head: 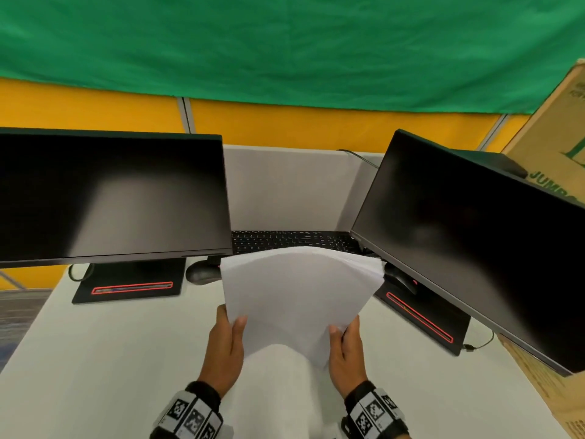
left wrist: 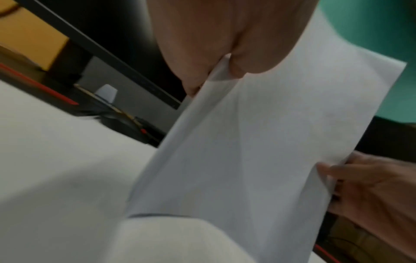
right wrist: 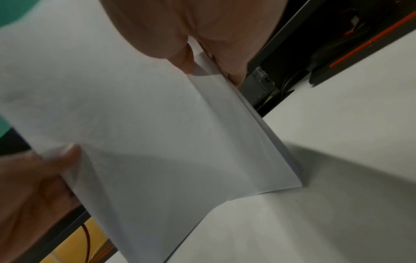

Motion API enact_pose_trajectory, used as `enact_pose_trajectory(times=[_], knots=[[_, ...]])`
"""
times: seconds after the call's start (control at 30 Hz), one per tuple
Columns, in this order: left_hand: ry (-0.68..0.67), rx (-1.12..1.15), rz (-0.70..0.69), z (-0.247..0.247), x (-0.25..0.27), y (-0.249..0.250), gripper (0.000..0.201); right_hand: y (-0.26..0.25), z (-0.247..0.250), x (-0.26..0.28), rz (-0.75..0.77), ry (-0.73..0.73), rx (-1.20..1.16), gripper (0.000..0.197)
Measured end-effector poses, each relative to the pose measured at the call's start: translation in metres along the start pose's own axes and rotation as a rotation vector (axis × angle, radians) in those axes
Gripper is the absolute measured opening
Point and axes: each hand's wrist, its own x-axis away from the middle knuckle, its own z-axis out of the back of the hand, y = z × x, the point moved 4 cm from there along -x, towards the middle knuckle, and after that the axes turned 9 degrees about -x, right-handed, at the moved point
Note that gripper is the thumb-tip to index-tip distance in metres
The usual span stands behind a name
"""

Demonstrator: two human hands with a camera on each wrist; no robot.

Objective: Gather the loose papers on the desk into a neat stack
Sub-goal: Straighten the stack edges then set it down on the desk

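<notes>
both hands are bare, no gloves and no rings that i can spot. the left hand (head: 225,350) and the right hand (head: 345,353) each have a chunky black band strapped round the wrist. left wrist band (head: 190,415) carries a row of pale grey square tiles, each printed with a black-and-white blocky marker, kind of like qr codes, wrapping round the curve of the wrist. right wrist band (head: 373,410) has the same deal, grey tiles with pixel-style markers on a black strap. no sleeve shows past either band. from the wrist cameras you only get a blurry close-up of palm and fingers, nothing worn there.
</notes>
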Motion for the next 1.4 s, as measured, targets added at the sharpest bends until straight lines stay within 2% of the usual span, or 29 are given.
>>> enact_pose_trajectory(times=[0.1,0.23,0.4,0.57,0.67,0.8,0.93,0.97,1.03,1.13,1.27,1.33,1.4], knots=[[-0.044,-0.122,0.018,0.006,0.002,-0.022,0.033,0.004,0.004,-0.007,-0.015,0.011,0.088,0.029],[-0.015,-0.232,-0.026,0.016,0.0,-0.035,0.029,0.012,0.008,-0.011,-0.022,0.006,0.164,0.014],[0.113,-0.186,-0.019,0.037,0.003,-0.028,0.048,-0.009,0.002,-0.008,0.058,0.03,0.198,0.02],[0.248,-0.217,-0.033,0.121,0.026,-0.018,0.038,-0.065,-0.056,0.013,0.167,-0.182,0.199,0.029],[0.285,-0.22,0.086,0.193,0.049,-0.039,0.027,-0.091,-0.117,0.04,0.179,-0.356,0.146,0.028],[0.282,-0.31,0.275,0.294,0.073,-0.092,0.021,-0.076,-0.213,0.073,0.042,-0.568,0.144,0.024],[0.183,-0.263,0.463,0.354,0.074,-0.151,0.005,-0.028,-0.295,0.1,-0.147,-0.646,0.271,0.025],[0.139,-0.271,0.496,0.359,0.072,-0.166,0.002,-0.015,-0.309,0.105,-0.215,-0.641,0.311,0.021],[0.072,-0.312,0.568,0.365,0.068,-0.196,0.014,0.011,-0.331,0.113,-0.358,-0.629,0.408,0.017],[0.01,-0.416,0.661,0.363,0.065,-0.229,0.017,0.04,-0.35,0.124,-0.514,-0.621,0.515,0.039],[-0.035,-0.517,0.753,0.36,0.061,-0.247,0.019,0.048,-0.361,0.128,-0.57,-0.593,0.634,0.042],[-0.033,-0.525,0.773,0.36,0.055,-0.249,0.013,0.047,-0.362,0.123,-0.567,-0.583,0.693,0.039],[-0.064,-0.566,0.8,0.359,0.05,-0.246,0.02,0.045,-0.36,0.117,-0.569,-0.556,0.727,0.036]])
